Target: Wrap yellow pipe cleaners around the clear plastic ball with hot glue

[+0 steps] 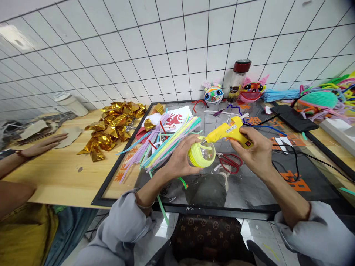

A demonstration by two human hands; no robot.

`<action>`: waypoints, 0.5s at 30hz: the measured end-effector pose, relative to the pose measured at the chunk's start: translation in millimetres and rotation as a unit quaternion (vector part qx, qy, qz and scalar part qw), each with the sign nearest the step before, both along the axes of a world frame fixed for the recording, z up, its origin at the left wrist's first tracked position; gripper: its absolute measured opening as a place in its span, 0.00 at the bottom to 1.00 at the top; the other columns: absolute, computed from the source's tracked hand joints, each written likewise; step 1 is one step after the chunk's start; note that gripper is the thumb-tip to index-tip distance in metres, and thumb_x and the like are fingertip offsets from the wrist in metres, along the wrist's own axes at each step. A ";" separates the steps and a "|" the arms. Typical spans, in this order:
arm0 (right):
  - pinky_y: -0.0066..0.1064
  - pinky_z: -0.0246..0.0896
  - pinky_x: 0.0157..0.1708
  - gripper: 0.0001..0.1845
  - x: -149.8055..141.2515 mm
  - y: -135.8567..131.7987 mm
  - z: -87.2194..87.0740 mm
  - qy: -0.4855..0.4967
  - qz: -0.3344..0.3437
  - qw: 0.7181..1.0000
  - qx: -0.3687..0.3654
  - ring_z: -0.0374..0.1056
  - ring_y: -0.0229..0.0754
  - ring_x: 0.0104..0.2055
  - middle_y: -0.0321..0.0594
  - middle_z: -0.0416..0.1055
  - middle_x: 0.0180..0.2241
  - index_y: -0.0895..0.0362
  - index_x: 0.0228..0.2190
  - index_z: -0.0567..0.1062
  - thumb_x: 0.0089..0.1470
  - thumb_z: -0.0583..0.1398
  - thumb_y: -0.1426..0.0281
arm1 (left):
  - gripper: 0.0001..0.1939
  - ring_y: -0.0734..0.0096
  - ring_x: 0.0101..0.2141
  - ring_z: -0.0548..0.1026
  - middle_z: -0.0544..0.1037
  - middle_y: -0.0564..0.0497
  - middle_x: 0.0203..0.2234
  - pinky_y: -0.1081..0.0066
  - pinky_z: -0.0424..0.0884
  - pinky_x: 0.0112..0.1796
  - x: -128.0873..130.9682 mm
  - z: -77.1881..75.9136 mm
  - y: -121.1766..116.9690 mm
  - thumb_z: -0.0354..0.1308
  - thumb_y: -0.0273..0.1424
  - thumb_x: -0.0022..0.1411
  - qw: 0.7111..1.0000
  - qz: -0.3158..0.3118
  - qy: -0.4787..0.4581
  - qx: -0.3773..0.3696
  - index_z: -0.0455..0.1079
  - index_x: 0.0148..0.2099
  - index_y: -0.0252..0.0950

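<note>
My left hand (181, 157) is wrapped round a clear cup banded with yellow pipe cleaner (203, 157), its open mouth tilted toward me. In my right hand (253, 147) is a yellow hot glue gun (226, 132), gripped by its handle. The gun's nozzle points left and meets the cup's upper rim; whether it touches cannot be made out. A loose end of yellow pipe cleaner shows inside the mouth. Red-handled scissors (231, 163) lie on the glass just below the gun. Pastel pipe cleaners (166, 144) are heaped left of the cup.
Folded gold foil pieces (116, 127) pile up on the left. Two decorated animal-face cups, one striped (213, 94) and one pink (251, 92), stand by a bottle (235, 85) at the wall. A phone (294, 117) and cables lie right. Another person's hand (46, 145) rests far left.
</note>
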State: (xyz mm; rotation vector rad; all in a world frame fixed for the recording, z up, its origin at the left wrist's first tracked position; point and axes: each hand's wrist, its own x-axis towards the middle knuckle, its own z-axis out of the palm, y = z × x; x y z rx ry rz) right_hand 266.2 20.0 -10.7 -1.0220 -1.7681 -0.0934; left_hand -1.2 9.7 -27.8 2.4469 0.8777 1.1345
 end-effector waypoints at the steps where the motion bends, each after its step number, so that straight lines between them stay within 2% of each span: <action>1: 0.35 0.68 0.32 0.10 0.1 -0.3 0.6 0.000 0.006 1.000 -0.001 0.73 0.44 0.33 0.42 0.78 0.35 0.54 0.40 0.74 0.56 0.65 0.65 | 0.43 0.44 0.62 0.67 0.67 0.36 0.61 0.42 0.65 0.62 0.0 -0.2 0.2 0.73 0.34 0.48 1.000 0.000 -0.001 0.003 0.57 0.63 0.40; 15: 0.36 0.67 0.31 0.12 5.9 -1.9 6.1 -0.017 0.025 0.999 -0.020 0.72 0.45 0.32 0.41 0.77 0.34 0.54 0.39 0.75 0.55 0.65 0.61 | 0.44 0.44 0.62 0.67 0.66 0.36 0.61 0.42 0.65 0.61 -1.1 1.6 0.9 0.74 0.33 0.48 1.000 -0.002 0.002 -0.004 0.56 0.63 0.40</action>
